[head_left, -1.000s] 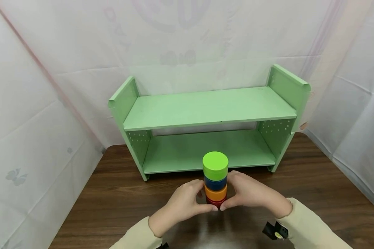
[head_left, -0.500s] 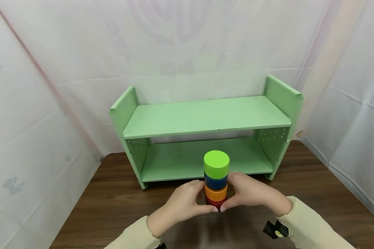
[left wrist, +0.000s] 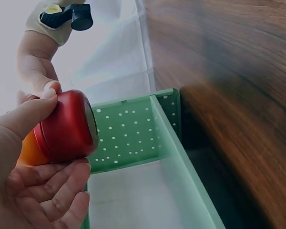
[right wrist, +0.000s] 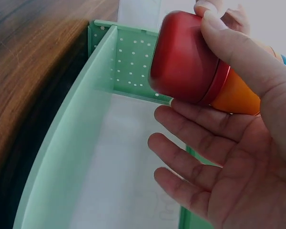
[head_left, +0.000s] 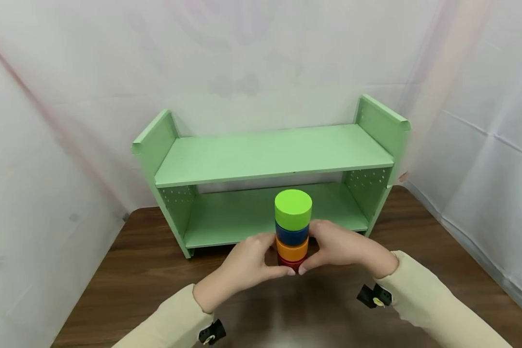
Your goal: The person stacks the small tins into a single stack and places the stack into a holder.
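Note:
An upright stack of round, tin-like containers is held between both hands in front of the shelf. Its top piece is a lime-green container (head_left: 293,209), followed downward by a blue container (head_left: 292,236), an orange container (head_left: 292,250) and a red container (left wrist: 69,125) at the bottom. My left hand (head_left: 249,261) grips the lower part from the left, its thumb on the near side of the red container. From the other side my right hand (head_left: 337,244) grips the same part, thumb tip close to the left thumb. The right wrist view shows the lower right-hand fingers extended below the stack.
A green two-tier shelf (head_left: 269,154) with raised, perforated side panels stands behind the stack on a dark wooden table (head_left: 126,285). White sheeting (head_left: 261,63) hangs behind and on both sides. Small black cameras sit at both cuffs.
Both hands have moved the stack forward, closer to the shelf, keeping it upright and their grip unchanged. The head view has shifted slightly as well.

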`<action>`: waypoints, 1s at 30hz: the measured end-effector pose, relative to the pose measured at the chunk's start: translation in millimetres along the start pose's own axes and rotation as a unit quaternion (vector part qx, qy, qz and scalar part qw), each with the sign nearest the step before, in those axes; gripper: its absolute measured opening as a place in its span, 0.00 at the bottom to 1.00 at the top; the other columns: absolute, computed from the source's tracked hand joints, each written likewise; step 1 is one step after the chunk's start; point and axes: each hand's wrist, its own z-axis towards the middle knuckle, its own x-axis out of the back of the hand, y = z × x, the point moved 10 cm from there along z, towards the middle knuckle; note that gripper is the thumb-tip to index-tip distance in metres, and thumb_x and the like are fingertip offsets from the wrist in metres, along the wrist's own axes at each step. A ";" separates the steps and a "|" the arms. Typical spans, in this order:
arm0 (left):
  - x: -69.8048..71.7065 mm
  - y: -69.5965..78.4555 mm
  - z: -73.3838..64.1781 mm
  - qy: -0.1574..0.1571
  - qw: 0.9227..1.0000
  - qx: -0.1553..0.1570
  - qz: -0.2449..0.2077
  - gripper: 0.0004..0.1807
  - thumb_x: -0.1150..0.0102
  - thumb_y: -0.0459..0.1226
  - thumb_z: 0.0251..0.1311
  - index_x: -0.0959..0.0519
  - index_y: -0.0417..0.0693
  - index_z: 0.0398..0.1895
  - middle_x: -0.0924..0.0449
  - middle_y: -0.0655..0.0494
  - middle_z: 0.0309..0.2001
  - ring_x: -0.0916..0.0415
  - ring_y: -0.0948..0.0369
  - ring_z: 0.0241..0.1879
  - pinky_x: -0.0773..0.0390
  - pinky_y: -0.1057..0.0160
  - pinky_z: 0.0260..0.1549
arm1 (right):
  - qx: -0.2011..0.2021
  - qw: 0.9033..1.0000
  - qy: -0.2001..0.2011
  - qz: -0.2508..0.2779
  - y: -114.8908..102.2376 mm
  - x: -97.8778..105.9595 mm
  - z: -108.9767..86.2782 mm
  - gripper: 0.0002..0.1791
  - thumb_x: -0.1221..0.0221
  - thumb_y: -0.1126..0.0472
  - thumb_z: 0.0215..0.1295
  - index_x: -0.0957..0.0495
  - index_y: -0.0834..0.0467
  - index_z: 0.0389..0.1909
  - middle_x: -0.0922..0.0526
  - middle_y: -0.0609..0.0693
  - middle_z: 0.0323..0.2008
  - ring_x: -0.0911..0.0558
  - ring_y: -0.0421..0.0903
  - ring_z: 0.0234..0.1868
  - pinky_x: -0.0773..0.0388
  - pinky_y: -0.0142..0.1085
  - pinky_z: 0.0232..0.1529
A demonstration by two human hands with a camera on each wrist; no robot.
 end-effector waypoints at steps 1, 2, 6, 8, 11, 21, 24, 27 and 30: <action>3.7 0.0 -1.0 0.002 1.000 0.004 -0.001 0.27 0.29 0.51 0.48 0.23 0.50 0.50 0.19 0.61 0.40 0.22 0.65 0.35 0.23 0.68 0.35 | 0.003 1.000 -0.001 -0.003 -2.5 1.4 2.4 0.32 0.28 0.47 0.47 0.26 0.56 0.52 0.19 0.44 0.45 0.22 0.38 0.43 0.24 0.39 0.50; 7.1 -0.2 -2.2 0.005 1.000 0.010 -0.001 0.27 0.29 0.51 0.48 0.23 0.50 0.50 0.19 0.61 0.40 0.23 0.64 0.35 0.23 0.68 0.35 | 0.005 1.000 -0.003 -0.004 -5.1 2.5 4.9 0.32 0.28 0.48 0.48 0.26 0.56 0.52 0.19 0.44 0.45 0.22 0.38 0.43 0.24 0.39 0.50; 18.9 -1.6 -7.8 0.014 0.999 0.032 -0.005 0.26 0.28 0.50 0.47 0.23 0.51 0.49 0.20 0.62 0.39 0.24 0.65 0.33 0.24 0.69 0.32 | 0.007 1.000 -0.015 -0.016 -14.9 5.6 13.5 0.33 0.28 0.48 0.47 0.26 0.57 0.53 0.19 0.45 0.46 0.22 0.39 0.45 0.25 0.40 0.52; 22.6 -0.9 -8.3 0.018 0.999 0.034 -0.005 0.26 0.28 0.50 0.47 0.23 0.51 0.48 0.20 0.61 0.39 0.25 0.66 0.32 0.24 0.70 0.32 | 0.006 1.000 -0.018 -0.022 -18.0 8.0 15.9 0.33 0.27 0.48 0.47 0.26 0.57 0.53 0.19 0.45 0.46 0.22 0.40 0.46 0.25 0.41 0.53; 25.6 1.4 -6.0 0.019 0.999 0.031 -0.003 0.26 0.28 0.50 0.48 0.24 0.50 0.49 0.20 0.60 0.40 0.25 0.66 0.32 0.24 0.69 0.31 | -0.003 0.999 -0.022 -0.027 -19.7 12.8 16.7 0.33 0.27 0.49 0.47 0.26 0.56 0.53 0.19 0.45 0.47 0.21 0.40 0.47 0.25 0.42 0.53; 31.8 4.5 1.1 0.013 0.999 0.038 0.014 0.25 0.28 0.50 0.48 0.23 0.50 0.46 0.19 0.60 0.38 0.26 0.65 0.33 0.25 0.68 0.32 | -0.013 0.999 -0.041 -0.016 -20.9 20.0 19.8 0.31 0.27 0.51 0.48 0.25 0.56 0.52 0.19 0.47 0.48 0.21 0.43 0.49 0.26 0.45 0.55; 35.6 4.0 2.7 0.015 0.999 0.040 0.016 0.25 0.28 0.50 0.47 0.23 0.50 0.46 0.19 0.60 0.38 0.25 0.65 0.35 0.25 0.68 0.32 | -0.010 0.999 -0.039 -0.022 -21.8 22.8 22.3 0.31 0.27 0.51 0.48 0.25 0.57 0.52 0.18 0.47 0.47 0.21 0.43 0.49 0.26 0.46 0.55; 38.2 3.7 4.7 0.015 0.999 0.043 0.014 0.25 0.28 0.50 0.47 0.22 0.50 0.45 0.19 0.61 0.37 0.26 0.65 0.35 0.25 0.68 0.33 | -0.016 0.999 -0.038 -0.026 -21.2 25.6 24.1 0.30 0.27 0.51 0.48 0.25 0.56 0.52 0.18 0.46 0.46 0.20 0.43 0.48 0.26 0.45 0.55; 39.8 3.7 6.3 0.010 0.999 0.047 0.013 0.24 0.28 0.50 0.47 0.23 0.50 0.45 0.19 0.61 0.37 0.26 0.65 0.35 0.25 0.68 0.34 | -0.022 0.999 -0.042 -0.027 -20.8 27.4 25.0 0.30 0.27 0.51 0.48 0.25 0.56 0.51 0.18 0.46 0.46 0.20 0.43 0.47 0.26 0.45 0.54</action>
